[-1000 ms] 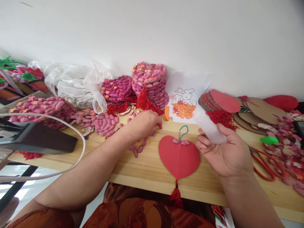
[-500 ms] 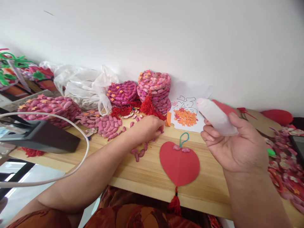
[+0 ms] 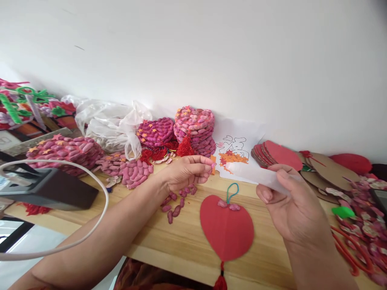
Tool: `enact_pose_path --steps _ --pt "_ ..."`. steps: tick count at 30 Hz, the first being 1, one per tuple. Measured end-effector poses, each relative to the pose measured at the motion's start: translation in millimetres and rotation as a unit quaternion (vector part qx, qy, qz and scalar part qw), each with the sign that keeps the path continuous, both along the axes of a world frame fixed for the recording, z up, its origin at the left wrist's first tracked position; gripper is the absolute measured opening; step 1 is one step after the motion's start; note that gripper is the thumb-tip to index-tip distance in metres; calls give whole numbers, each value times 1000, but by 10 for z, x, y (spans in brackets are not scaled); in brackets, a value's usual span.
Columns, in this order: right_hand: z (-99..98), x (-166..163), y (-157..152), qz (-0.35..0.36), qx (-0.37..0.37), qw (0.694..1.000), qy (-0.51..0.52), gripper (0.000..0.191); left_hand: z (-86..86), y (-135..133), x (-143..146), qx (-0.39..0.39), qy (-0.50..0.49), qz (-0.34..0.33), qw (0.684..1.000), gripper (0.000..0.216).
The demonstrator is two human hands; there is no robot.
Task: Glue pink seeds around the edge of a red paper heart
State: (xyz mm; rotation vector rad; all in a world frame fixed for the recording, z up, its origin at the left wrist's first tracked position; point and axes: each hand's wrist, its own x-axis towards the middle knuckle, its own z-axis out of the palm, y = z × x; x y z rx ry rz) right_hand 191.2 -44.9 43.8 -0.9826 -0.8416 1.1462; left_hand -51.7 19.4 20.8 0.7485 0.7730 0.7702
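My left hand [image 3: 192, 171] pinches a small pink-dyed peanut shell [image 3: 213, 165] between thumb and fingertips, above the table. In my right hand [image 3: 296, 201] is a whitish translucent glue bottle [image 3: 256, 172], its narrow tip pointing left toward the peanut shell. Below and between the hands lies a red heart-shaped card [image 3: 226, 233] with a blue cord loop [image 3: 232, 193] on top and a red tassel [image 3: 221, 281] at its point. Two pink peanut shells [image 3: 229, 206] sit side by side on its upper edge. Several loose peanut shells [image 3: 176, 209] lie under my left wrist.
Stacks of shell-covered pieces [image 3: 195, 133] stand against the wall beside a white plastic bag [image 3: 105, 125]. Orange stars [image 3: 234, 157] lie on white paper [image 3: 242, 125]. Red-topped cardboard discs [image 3: 281, 155] and orange-red scissors [image 3: 352, 249] are at right; a dark box with a white cable [image 3: 60, 189] is left.
My left hand has risen from the loose shells with one peanut shell in its fingertips. My right hand has tilted the glue bottle so its tip points lower and left, nearer that shell.
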Motion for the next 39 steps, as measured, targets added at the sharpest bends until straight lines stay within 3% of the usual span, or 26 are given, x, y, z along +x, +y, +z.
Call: enact_pose_path --steps 11,32,39 --pt "-93 -57 36 -32 11 997 -67 26 -25 -32 0 6 -83 -24 996 22" --pt "-130 -76 47 -34 30 995 -86 22 6 -41 -9 -3 -76 -36 996 18" --pt "-136 -73 38 -37 32 994 -98 22 34 -48 4 16 -32 -27 999 20"
